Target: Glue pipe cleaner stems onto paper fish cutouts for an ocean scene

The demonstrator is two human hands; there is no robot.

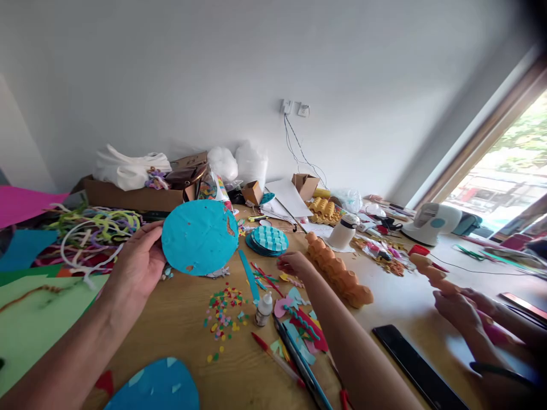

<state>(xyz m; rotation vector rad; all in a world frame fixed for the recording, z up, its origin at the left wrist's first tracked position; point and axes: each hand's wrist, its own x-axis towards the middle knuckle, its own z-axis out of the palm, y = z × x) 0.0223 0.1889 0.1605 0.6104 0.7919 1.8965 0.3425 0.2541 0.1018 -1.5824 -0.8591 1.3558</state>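
Note:
My left hand (147, 247) grips a round blue paper disc (199, 236) by its left edge, holding it up above the table. The disc has a torn brown patch at its right edge and another near the bottom. My right hand (294, 265) is beside a stack of blue discs (269, 240) topped with pale scalloped rows. Its fingers are curled together, and anything between them is hidden. Below it stands a small white glue bottle (264, 309) among paper scraps. Another blue disc (156, 387) with pale bits on it lies at the near edge.
Confetti dots (224, 307), pens (299, 359) and an orange egg-carton strip (337, 270) lie on the table. A black phone (416, 364) is at right, near another person's hands (459, 307). Pipe cleaners (94, 228) are heaped left. A white sewing machine (433, 222) stands far right.

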